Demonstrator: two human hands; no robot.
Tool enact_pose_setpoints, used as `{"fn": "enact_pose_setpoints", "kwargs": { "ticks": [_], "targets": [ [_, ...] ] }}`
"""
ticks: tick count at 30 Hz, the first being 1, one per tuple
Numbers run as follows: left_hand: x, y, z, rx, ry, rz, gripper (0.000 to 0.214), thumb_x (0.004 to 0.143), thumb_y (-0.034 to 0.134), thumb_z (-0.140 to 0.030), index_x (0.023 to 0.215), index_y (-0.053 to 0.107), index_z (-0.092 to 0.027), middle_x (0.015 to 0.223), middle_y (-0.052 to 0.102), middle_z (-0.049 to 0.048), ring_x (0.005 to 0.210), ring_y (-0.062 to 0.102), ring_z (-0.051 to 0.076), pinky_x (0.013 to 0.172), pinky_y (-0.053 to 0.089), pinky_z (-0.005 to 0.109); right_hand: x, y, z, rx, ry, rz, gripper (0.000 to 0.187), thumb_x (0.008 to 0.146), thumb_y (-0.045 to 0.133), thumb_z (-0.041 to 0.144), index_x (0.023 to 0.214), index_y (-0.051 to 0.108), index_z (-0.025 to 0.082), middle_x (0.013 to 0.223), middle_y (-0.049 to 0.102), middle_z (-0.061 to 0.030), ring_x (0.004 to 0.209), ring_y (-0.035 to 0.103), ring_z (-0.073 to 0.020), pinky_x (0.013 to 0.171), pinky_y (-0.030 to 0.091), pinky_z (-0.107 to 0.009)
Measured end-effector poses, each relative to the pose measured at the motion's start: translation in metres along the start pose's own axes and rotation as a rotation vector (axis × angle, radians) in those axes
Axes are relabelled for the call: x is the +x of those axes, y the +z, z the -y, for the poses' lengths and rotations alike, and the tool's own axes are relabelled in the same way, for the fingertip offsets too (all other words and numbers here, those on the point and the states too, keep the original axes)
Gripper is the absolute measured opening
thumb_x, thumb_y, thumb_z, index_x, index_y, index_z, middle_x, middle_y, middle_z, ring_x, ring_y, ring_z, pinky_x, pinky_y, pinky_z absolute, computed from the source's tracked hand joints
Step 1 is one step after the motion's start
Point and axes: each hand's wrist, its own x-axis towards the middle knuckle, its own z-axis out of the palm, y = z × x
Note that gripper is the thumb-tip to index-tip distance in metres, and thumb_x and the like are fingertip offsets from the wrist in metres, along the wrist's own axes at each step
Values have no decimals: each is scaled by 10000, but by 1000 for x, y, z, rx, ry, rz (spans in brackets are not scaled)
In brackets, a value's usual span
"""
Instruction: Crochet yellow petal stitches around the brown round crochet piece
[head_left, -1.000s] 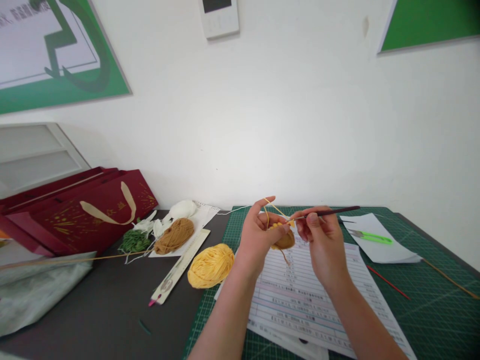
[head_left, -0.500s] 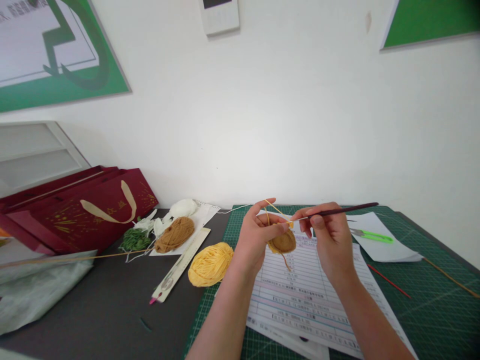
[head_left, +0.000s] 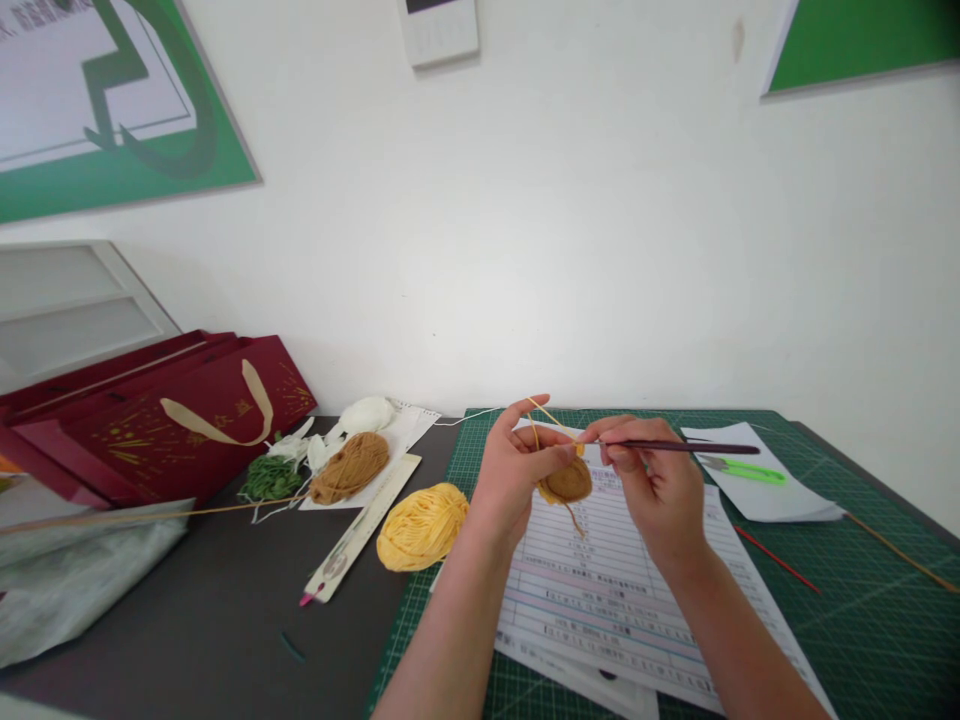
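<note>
Between thumb and fingers, my left hand pinches the edge of a round crochet piece, brown in the middle with a yellow rim. A brown yarn tail dangles from its lower edge. Yellow yarn runs over my raised left index finger toward the piece. My right hand is closed around a crochet hook with a dark purple handle, now nearly level. The hook's tip meets the yellow stitches at the top of the piece, beside my left fingertips; the exact loop is too small to make out.
Printed sheets lie under my hands on a green cutting mat. A yellow yarn ball, brown yarn and green yarn sit left. Green snips and a red stick lie right; a maroon bag stands far left.
The hook's handle end has dropped, bringing it from an upward slant to almost level. My right hand has turned with it and its fingertips are nearer my left hand.
</note>
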Motion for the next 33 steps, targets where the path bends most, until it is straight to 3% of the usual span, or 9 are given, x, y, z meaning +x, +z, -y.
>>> {"fn": "enact_pose_setpoints", "kwargs": {
  "ticks": [7, 13, 18, 22, 24, 28, 33],
  "targets": [
    [-2, 0, -1, -33, -14, 27, 694, 642, 861, -10, 1279, 606, -114, 737, 759, 2, 671, 662, 146, 724, 497, 291, 0, 0, 1, -73, -130, 46, 141, 965, 599, 183, 993, 670, 302, 947, 769, -40, 894, 724, -239, 797, 554, -434],
    [0, -5, 0, -50, -35, 65, 295, 949, 681, -216, 1237, 638, -167, 952, 700, 20, 735, 672, 160, 694, 591, 343, -3, 6, 0, -117, -156, 15, 204, 934, 637, 104, 1022, 645, 288, 987, 742, -44, 912, 715, -219, 805, 575, -422],
    [2, -8, 3, -35, -61, 73, 320, 972, 656, -317, 1256, 632, -170, 1150, 694, 83, 896, 698, 208, 765, 613, 398, -1, 9, -1, -188, -224, 3, 187, 886, 693, 78, 925, 646, 255, 980, 694, -33, 892, 689, -195, 770, 567, -367],
    [2, -7, 6, -13, -28, 37, 296, 976, 647, -324, 1226, 641, -165, 1116, 698, 75, 878, 697, 206, 762, 609, 401, -6, 13, -6, -255, -272, -7, 188, 875, 691, 54, 890, 669, 239, 989, 642, -22, 869, 643, -166, 723, 543, -315],
    [1, -5, 6, 4, 20, 13, 464, 905, 741, -245, 1330, 571, -172, 966, 724, 37, 794, 690, 177, 756, 586, 356, -10, 16, -8, -282, -267, -16, 130, 901, 679, 87, 924, 679, 215, 977, 642, -16, 845, 631, -153, 716, 544, -303],
    [-2, 0, 4, 63, 93, 4, 1095, 678, 879, -55, 1574, 269, -214, 722, 742, -33, 674, 656, 138, 719, 500, 263, -14, 19, -10, -274, -192, -45, 25, 946, 663, 186, 962, 668, 167, 938, 667, -9, 828, 642, -152, 724, 556, -314],
    [-3, -1, 1, 111, 81, 24, 1154, 653, 902, -146, 1605, 259, -255, 643, 736, -32, 579, 624, 148, 643, 456, 270, -12, 13, -6, -145, 12, -176, 34, 944, 659, 196, 912, 662, 209, 834, 654, 3, 740, 617, -144, 698, 502, -306]
  ]
}}
